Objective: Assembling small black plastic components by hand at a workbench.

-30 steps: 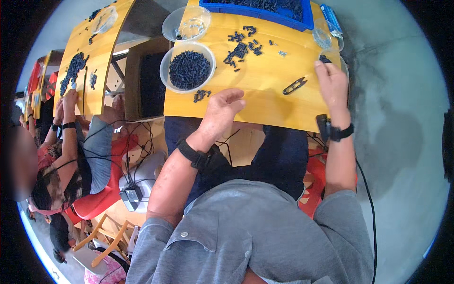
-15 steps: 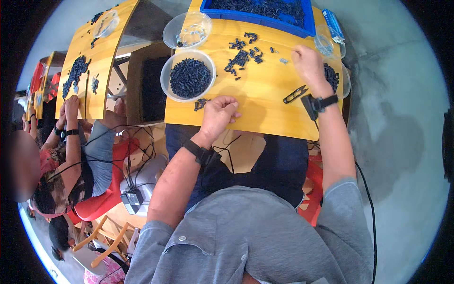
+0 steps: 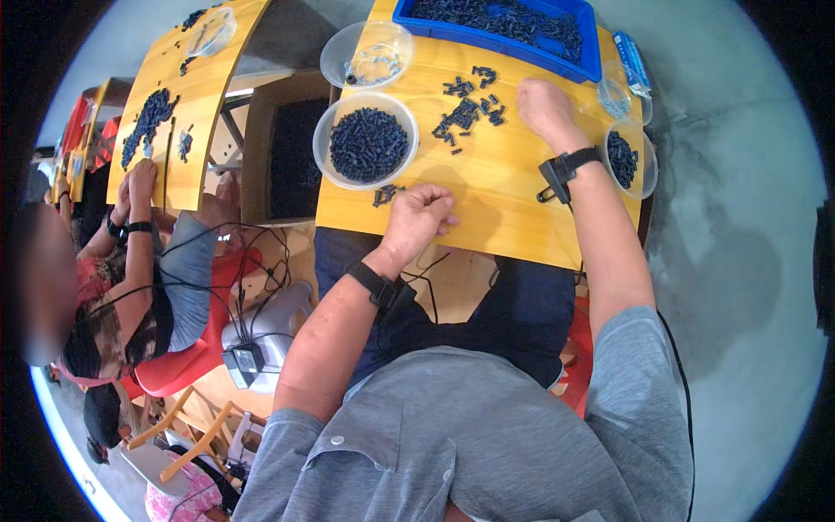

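My left hand (image 3: 421, 214) is over the near edge of the yellow table, thumb and fingertips pinched together; whatever they hold is too small to make out. Beside it lie a few small black parts (image 3: 387, 195). Farther forward, my right hand (image 3: 548, 111) rests curled low over the tabletop, its fingertips hidden beneath it. Just left of it is a loose scatter of short black cylindrical parts (image 3: 463, 113). A clear round tub (image 3: 411, 165) heaped with the same black parts stands left of my hands.
A blue tray (image 3: 496, 39) of black parts lies at the back. Another clear tub (image 3: 365, 39) holds small silvery pieces. At right are a small tub (image 3: 645, 174) of black parts and a blue box (image 3: 632, 65). A co-worker sits at a table (image 3: 191, 113) on the left.
My right hand has moved left across the table toward the scattered black parts, covering small silvery pieces; the black snips are now mostly hidden by my wrist. My left hand stays pinched.
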Action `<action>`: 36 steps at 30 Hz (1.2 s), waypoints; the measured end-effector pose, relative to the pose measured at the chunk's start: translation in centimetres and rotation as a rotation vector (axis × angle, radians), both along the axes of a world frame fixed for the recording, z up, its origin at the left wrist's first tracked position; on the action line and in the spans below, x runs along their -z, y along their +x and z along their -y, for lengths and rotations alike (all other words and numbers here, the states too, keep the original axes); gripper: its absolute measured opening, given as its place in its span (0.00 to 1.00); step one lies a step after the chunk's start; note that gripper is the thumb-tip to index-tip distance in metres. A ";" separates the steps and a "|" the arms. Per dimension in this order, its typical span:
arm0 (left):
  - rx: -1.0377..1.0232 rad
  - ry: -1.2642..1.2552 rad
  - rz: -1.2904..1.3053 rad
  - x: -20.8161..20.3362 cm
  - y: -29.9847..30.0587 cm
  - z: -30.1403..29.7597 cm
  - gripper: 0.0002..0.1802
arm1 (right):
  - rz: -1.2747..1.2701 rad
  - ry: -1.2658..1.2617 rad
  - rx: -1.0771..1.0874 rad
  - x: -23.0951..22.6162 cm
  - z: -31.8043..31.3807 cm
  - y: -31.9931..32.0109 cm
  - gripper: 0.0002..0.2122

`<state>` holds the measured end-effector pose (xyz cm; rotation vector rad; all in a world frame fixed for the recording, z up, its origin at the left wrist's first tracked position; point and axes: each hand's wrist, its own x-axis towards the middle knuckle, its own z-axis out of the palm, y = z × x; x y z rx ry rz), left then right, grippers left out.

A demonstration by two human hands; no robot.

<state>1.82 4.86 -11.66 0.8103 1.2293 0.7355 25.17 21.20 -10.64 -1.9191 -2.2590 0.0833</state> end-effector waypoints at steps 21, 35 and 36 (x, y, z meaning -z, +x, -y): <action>-0.088 0.449 -0.027 -6.9 2.8 0.6 0.12 | -1.586 -0.527 0.038 -7.7 14.8 -6.0 0.06; -0.104 0.258 0.272 -7.9 1.3 1.4 0.09 | -1.541 -0.470 0.026 -8.6 16.5 -6.0 0.06; -0.104 0.258 0.272 -7.9 1.2 1.4 0.09 | -1.454 -0.445 -0.024 -8.5 16.4 -5.9 0.06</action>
